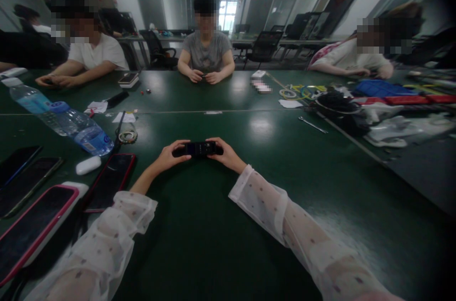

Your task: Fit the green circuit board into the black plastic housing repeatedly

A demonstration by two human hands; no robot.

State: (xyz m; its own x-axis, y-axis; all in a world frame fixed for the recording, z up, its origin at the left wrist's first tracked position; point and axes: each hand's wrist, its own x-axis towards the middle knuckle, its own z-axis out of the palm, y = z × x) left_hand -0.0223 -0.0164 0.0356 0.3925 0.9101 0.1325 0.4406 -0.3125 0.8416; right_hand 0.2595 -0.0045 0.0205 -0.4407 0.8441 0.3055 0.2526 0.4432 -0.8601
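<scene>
A small black device [200, 149] with a dark bluish screen and pale marks lies sideways between my two hands, just above or on the green table. Its left end is gripped by my left hand [170, 155], thumb along the near edge and fingers along the far edge. My right hand [228, 154] holds the other end the same way. Whether the device touches the tabletop, I cannot tell. Sheer white dotted sleeves cover both my forearms. Closest to my left arm is a phone with a red edge [111, 182].
Two water bottles [83, 127] lean at the left, near a white earbud case [88, 165] and several phones [37, 230]. A wrench [312, 125] lies to the right, before a pile of cables and plastic bags [402, 125]. Several people sit around the table [221, 225].
</scene>
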